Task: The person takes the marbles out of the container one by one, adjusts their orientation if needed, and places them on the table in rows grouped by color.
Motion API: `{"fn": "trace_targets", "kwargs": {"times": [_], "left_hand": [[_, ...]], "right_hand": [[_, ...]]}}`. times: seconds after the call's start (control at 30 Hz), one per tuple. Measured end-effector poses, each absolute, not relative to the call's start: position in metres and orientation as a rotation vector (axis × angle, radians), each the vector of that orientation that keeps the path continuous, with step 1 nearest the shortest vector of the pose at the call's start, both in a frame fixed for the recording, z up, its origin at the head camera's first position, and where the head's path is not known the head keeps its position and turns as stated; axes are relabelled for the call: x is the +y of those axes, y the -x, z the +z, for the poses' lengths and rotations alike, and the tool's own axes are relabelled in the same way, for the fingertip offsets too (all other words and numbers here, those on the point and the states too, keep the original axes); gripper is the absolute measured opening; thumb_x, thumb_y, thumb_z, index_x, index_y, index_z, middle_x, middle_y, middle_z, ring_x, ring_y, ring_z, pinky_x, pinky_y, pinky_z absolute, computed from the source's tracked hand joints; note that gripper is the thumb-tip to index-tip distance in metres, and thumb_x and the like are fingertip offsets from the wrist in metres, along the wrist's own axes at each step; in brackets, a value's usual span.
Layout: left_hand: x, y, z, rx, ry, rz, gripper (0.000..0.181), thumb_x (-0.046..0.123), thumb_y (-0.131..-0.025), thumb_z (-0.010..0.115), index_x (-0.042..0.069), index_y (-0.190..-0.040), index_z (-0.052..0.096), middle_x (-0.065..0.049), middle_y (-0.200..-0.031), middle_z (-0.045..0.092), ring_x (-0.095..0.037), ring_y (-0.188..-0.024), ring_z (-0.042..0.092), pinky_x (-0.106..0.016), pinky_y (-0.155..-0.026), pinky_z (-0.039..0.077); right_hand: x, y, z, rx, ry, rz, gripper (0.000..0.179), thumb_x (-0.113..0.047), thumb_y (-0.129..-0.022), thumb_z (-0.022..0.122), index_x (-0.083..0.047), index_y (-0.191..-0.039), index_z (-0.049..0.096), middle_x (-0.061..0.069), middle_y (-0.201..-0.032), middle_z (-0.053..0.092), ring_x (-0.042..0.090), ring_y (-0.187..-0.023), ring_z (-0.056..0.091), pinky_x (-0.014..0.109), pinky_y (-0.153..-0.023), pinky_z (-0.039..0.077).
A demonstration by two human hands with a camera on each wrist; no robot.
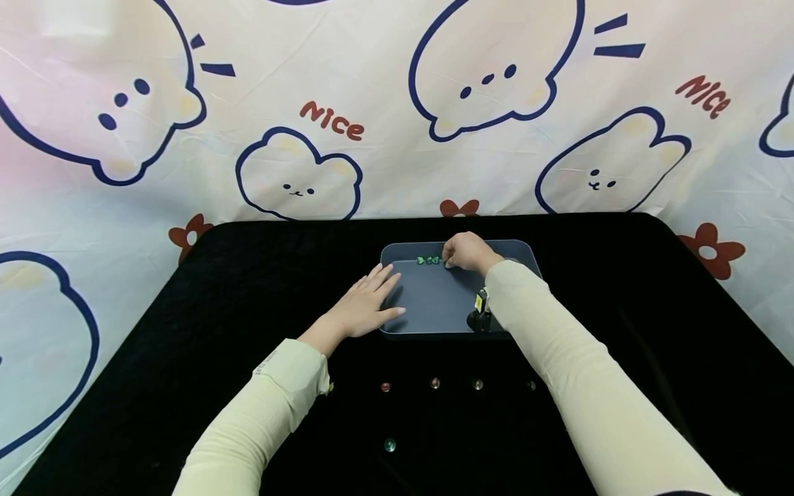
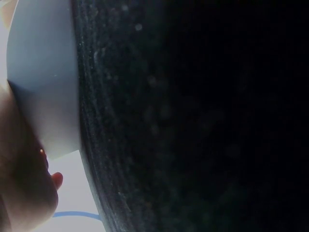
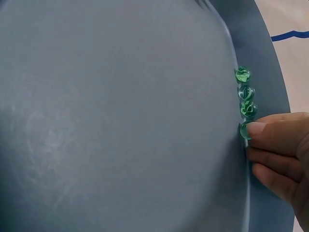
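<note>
Inside a grey-blue tray [image 1: 434, 303], green glass marbles [image 3: 248, 109] sit in a line against the far wall. My right hand [image 1: 469, 252] is at the end of that line, and its thumb and finger pinch the last green marble [image 3: 245, 130], partly covered by the fingertip. In the right wrist view this marble is next to the others in the row. My left hand [image 1: 362, 303] lies at the tray's left rim with its fingers spread and holds nothing. Its wrist view shows the tray's outer wall [image 2: 46, 77] beside the fingers.
On the black table cloth in front of the tray lie several loose marbles, including a red one [image 1: 386, 387], a reddish one [image 1: 435, 383], a clear one [image 1: 477, 384] and a teal one [image 1: 389, 445]. A patterned curtain [image 1: 384, 165] hangs behind the table.
</note>
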State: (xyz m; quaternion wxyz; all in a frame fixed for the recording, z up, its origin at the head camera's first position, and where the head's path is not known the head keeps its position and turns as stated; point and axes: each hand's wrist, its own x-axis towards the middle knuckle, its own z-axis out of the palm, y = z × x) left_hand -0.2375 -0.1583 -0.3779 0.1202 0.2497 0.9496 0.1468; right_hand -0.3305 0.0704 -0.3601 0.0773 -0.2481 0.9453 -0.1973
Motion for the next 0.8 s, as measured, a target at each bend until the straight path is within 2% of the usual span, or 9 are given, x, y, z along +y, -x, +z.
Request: {"fn": "trace_targets", "kwargs": {"times": [0.57,0.8], "left_hand": [[-0.158,0.238,-0.378,2.788,-0.740,0.405,0.069,0.054,-0.086,0.035,0.014,-0.140,0.015,-0.005,-0.144,0.003,-0.016,-0.129,-0.006,-0.040,-0.102,0.005],[-0.159,0.237,-0.377,2.777,-0.746,0.416,0.069,0.054,-0.086,0.035,0.014,-0.140,0.014,-0.004,-0.144,0.002,-0.016,-0.129,-0.007,-0.040,-0.102,0.004]], "right_hand": [[0.082,0.330,-0.350,2.782,0.674,-0.870,0.012,-0.007,-0.079,0.062,-0.002,-0.089,0.066,0.010,-0.089,0.064,0.022,-0.080,0.057,0.034,-0.068,0.045],[0.086,0.326,-0.343,2.768,0.639,-0.954,0.012,-0.011,-0.080,0.061,-0.005,-0.089,0.066,0.007,-0.089,0.063,0.020,-0.079,0.055,0.033,-0.067,0.044]]}}
